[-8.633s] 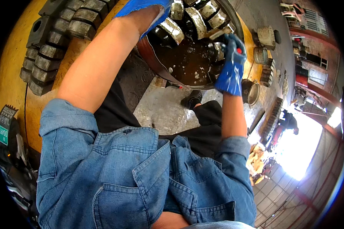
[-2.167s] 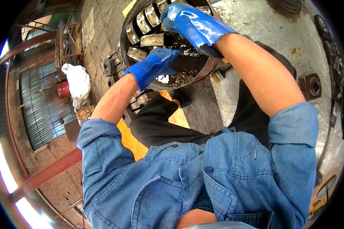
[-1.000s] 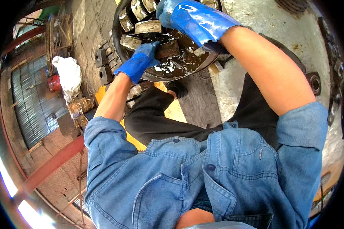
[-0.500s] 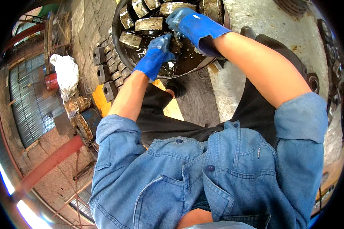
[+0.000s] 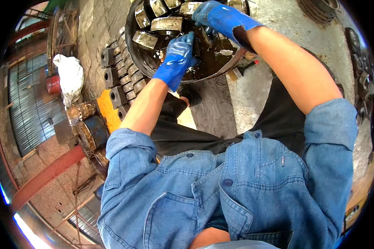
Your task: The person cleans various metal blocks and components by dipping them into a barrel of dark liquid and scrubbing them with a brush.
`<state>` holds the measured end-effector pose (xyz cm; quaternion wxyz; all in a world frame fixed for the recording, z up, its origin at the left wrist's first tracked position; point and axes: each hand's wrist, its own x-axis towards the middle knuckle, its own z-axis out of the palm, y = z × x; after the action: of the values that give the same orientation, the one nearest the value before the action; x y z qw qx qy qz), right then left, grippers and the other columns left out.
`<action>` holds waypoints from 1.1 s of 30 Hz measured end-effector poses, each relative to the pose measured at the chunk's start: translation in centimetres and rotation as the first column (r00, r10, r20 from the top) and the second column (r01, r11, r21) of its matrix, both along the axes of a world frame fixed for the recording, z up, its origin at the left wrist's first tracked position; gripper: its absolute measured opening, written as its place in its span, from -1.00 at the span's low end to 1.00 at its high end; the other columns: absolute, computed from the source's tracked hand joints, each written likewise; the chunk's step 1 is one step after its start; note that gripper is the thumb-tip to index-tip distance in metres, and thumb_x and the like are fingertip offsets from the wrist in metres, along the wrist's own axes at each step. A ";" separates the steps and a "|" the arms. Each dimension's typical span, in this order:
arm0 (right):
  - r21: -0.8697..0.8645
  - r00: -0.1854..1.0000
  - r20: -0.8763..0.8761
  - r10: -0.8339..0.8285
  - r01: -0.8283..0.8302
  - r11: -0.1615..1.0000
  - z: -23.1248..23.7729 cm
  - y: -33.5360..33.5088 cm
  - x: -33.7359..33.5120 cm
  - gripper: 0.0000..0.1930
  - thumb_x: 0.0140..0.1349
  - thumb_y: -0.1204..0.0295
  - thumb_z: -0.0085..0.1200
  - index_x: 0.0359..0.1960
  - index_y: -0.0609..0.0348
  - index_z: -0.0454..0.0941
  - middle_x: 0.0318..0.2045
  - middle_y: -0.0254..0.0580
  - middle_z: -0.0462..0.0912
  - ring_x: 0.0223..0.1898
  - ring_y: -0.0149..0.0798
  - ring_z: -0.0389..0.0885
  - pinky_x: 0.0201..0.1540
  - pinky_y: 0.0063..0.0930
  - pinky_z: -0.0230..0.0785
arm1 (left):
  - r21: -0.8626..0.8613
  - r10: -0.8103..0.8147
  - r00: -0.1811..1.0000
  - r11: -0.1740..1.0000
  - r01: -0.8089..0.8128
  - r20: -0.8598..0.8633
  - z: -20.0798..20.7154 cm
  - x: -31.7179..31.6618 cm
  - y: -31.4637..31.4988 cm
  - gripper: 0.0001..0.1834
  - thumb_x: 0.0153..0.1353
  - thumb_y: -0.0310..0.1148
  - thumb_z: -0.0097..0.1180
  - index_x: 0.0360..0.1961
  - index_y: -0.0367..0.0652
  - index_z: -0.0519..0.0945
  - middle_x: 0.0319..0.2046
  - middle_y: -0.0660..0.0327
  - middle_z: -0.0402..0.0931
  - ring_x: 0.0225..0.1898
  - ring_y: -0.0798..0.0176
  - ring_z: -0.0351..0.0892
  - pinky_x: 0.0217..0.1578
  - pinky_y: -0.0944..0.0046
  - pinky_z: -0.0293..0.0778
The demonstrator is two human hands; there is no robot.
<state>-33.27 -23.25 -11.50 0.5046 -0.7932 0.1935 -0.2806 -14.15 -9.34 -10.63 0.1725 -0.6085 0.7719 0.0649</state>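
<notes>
A round black basin (image 5: pixel 132 56) of dark oily liquid (image 5: pixel 214 62) lies ahead of me. Several thick metal rings (image 5: pixel 167 24), wet and brownish, sit in its far and left parts. My left hand (image 5: pixel 179 53), in a blue rubber glove, reaches over the liquid with its fingers curled at a dark piece whose kind I cannot make out. Just beyond it and to the right, my right hand (image 5: pixel 212 15), gloved alike, is bent down over the basin with closed fingers. What it grips is hidden beneath the glove.
Left of the basin stand rows of metal rings (image 5: pixel 126 68) and dark blocks with round holes (image 5: pixel 111 77). A white sack (image 5: pixel 70 79) lies farther left. Dark ribbed rings (image 5: pixel 318 10) rest on the floor at the far right. A red-tipped tool (image 5: pixel 253 64) is beside the basin.
My right hand has moved right and slightly away. My left hand has shifted a little right, its fingers still curled. The basin now appears slightly farther right and higher in view.
</notes>
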 end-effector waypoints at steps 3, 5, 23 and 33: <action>-0.109 0.994 0.046 0.099 -0.093 0.990 -1.9 -0.3 1.8 -0.88 0.12 0.43 0.26 -0.50 0.20 0.64 -0.50 -0.11 0.64 -0.51 -0.20 0.58 -0.45 -0.34 0.44 | -0.024 -0.050 0.999 0.998 0.050 -0.015 -0.8 -0.5 0.0 0.23 -0.12 0.01 0.60 0.50 -0.26 0.20 0.39 -0.06 0.40 0.40 -0.08 0.41 0.40 -0.02 0.30; -0.141 0.985 0.075 0.154 -0.142 0.980 -3.5 -1.0 2.7 -0.87 0.09 0.45 0.26 -0.54 0.21 0.62 -0.53 -0.12 0.62 -0.54 -0.19 0.56 -0.47 -0.33 0.42 | 0.019 -0.034 0.998 0.999 0.033 0.049 -1.2 -1.2 -0.3 0.19 -0.08 -0.03 0.59 0.51 -0.25 0.20 0.39 -0.05 0.41 0.39 -0.07 0.43 0.36 -0.03 0.35; -0.345 0.978 -0.079 0.191 -0.207 0.916 -0.5 -4.0 -1.1 -0.77 -0.10 0.34 0.33 -0.33 0.04 0.77 -0.31 -0.14 0.73 -0.23 -0.04 0.73 -0.17 -0.18 0.60 | 0.226 0.016 0.999 0.974 -0.027 0.050 2.1 -3.9 -3.1 0.23 -0.09 -0.02 0.59 0.54 -0.21 0.16 0.15 -0.18 0.56 0.15 -0.18 0.61 0.15 -0.07 0.58; -0.406 0.997 -0.071 0.005 -0.033 0.913 3.6 -0.6 -2.7 -0.84 0.17 0.44 0.13 -0.49 0.27 0.50 -0.57 -0.14 0.45 -0.55 -0.22 0.39 -0.42 -0.25 0.34 | 0.174 0.344 0.535 0.923 -0.343 -0.772 0.3 2.6 0.7 0.22 -0.16 -0.03 0.67 0.48 -0.28 0.25 0.21 -0.16 0.54 0.25 -0.16 0.55 0.28 0.02 0.50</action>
<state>-35.97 -23.89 -7.89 0.3243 -0.8918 0.1405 -0.2825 -11.54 -8.65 -10.30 -0.2016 -0.6558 0.6327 0.3592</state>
